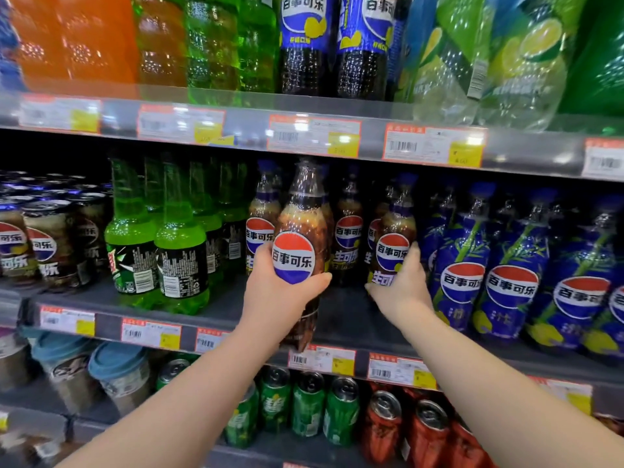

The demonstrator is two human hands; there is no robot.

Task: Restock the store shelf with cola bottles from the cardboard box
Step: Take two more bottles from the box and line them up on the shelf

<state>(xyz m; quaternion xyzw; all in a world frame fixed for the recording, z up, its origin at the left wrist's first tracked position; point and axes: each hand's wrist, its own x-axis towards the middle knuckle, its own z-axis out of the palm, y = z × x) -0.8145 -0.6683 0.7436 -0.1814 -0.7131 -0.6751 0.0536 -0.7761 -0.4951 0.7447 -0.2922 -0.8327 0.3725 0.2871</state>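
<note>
Head view: left of the middle shelf centre stand green bottles. At centre, the left hand wraps a cola bottle, tilted at the shelf's front edge. Just right, the right hand grips a standing cola bottle beside blue-labelled bottles.

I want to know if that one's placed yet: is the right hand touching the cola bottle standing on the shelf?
Touching. The head view shows the right hand wrapped around the lower label of the standing cola bottle.
</note>
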